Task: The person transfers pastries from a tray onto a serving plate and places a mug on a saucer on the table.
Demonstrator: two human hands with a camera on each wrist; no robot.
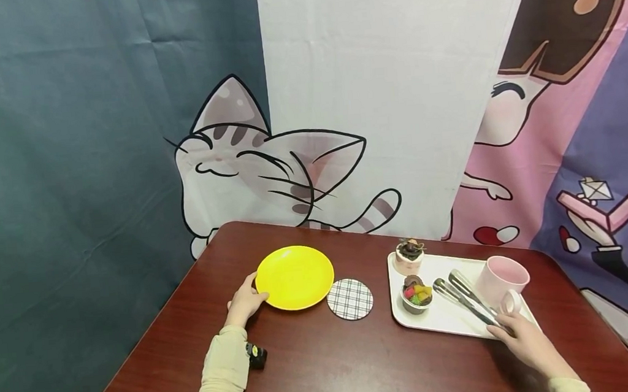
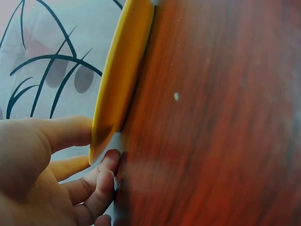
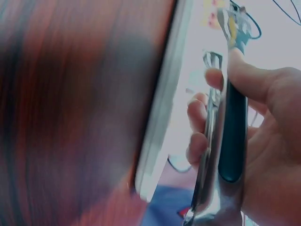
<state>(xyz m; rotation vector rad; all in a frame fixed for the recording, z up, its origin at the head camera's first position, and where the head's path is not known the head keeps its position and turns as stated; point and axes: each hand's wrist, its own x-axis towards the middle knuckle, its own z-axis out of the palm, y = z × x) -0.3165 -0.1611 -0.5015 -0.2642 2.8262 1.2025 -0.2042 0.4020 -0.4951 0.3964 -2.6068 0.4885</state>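
At the left of the table, my left hand [image 1: 246, 301] holds the near-left rim of a round yellow plate [image 1: 295, 277]. In the left wrist view the thumb and index finger meet the plate's edge, with the other fingers curled low beside the table. My right hand [image 1: 524, 336] grips metal tongs [image 1: 468, 301] by the handle, over the front right of a white tray [image 1: 452, 328]. A dark inlay shows on the tongs' handle [image 3: 233, 136] in the right wrist view. The tips of the tongs are apart and point toward a fruit-topped cupcake [image 1: 416, 295].
Behind the cupcake on the tray is a small chocolate-topped cake [image 1: 409, 256]. A pink mug [image 1: 502, 279] stands at the tray's right, its handle close to my right hand. Between plate and tray lies a round plaid coaster [image 1: 350, 299]. A printed curtain [image 1: 394, 91] hangs behind the brown table [image 1: 327, 367].
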